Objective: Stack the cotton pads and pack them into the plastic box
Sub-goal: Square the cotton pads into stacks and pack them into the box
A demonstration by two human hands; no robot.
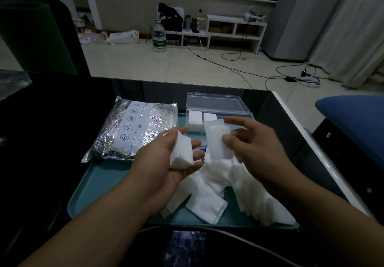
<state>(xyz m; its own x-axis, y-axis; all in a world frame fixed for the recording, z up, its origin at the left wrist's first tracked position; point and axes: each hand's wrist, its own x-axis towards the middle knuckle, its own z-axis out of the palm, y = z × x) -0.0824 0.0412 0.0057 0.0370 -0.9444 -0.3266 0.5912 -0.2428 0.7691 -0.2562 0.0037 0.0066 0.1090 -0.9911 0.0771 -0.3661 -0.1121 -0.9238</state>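
My left hand (pixel 166 154) lies palm up over the teal tray (pixel 97 183) and holds a small stack of white cotton pads (pixel 182 152) between thumb and fingers. Just to its right, my right hand (pixel 255 140) pinches two or three loose cotton pads (pixel 219 140) upright between thumb and fingers. A heap of loose cotton pads (pixel 228 189) covers the tray's right half below both hands. The clear plastic box (pixel 220 108) stands open at the tray's far edge, lid tipped back, with two stacks of pads (pixel 199 121) inside at its left end.
A silver foil bag (pixel 133 129) lies on the tray's left far corner. The tray sits on a dark glossy table (pixel 52 121) with a white right edge. A phone (pixel 187 246) and a white cable lie at the near edge. A blue seat (pixel 353 119) stands to the right.
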